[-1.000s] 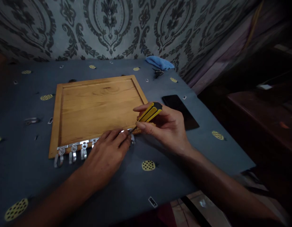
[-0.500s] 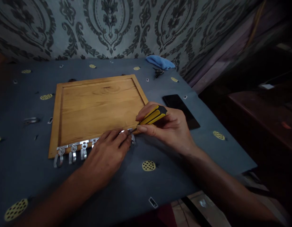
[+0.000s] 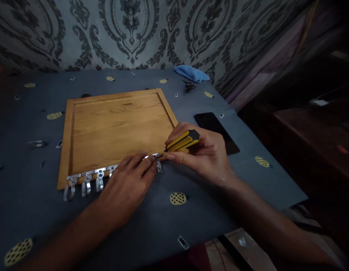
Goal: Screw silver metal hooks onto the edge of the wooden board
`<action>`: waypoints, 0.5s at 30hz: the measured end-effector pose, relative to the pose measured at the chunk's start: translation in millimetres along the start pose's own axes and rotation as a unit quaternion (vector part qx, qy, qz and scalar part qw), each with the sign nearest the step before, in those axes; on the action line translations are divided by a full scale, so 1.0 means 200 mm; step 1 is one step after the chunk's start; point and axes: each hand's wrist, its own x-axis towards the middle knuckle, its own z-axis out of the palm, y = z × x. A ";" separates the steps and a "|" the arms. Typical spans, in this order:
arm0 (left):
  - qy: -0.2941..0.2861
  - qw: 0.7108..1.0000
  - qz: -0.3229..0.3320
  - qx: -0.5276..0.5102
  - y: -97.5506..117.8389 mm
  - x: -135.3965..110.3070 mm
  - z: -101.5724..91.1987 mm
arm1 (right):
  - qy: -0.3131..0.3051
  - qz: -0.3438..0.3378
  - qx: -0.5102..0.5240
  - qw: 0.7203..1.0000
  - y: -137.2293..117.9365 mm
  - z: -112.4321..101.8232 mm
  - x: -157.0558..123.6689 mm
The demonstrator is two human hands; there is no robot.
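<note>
A framed wooden board (image 3: 118, 128) lies on the table, with several silver metal hooks (image 3: 100, 180) in a row along its near edge. My left hand (image 3: 127, 184) rests over that edge, its fingers close together and pressed on a hook near the right end; it covers part of the row. In my right hand (image 3: 205, 158) is a yellow and black screwdriver (image 3: 183, 140), pinched by the handle between thumb and fingers. The shaft slants down to the left, and its tip meets the hook beside my left fingertips. The screw head there is hidden.
A loose metal hook (image 3: 37, 144) and a tiny dark piece (image 3: 42, 164) lie left of the board. To the right is a black phone (image 3: 211, 126). A blue cloth (image 3: 191, 73) and a small dark item (image 3: 189, 86) sit at the back of the table (image 3: 219, 210).
My right hand has shifted slightly to the right, and the screwdriver handle has turned a little in the fingers. My left hand stays in place on the hook.
</note>
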 end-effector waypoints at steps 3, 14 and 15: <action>0.004 1.000 0.004 0.003 0.00 0.00 0.00 | -0.002 0.004 0.017 1.000 -0.01 0.00 0.00; 0.000 1.000 0.009 0.013 0.00 0.00 0.00 | -0.060 -0.017 0.051 0.997 -0.01 -0.03 0.00; -0.001 1.000 0.007 0.010 0.00 0.00 0.00 | -0.048 -0.026 0.034 0.998 -0.01 -0.03 0.00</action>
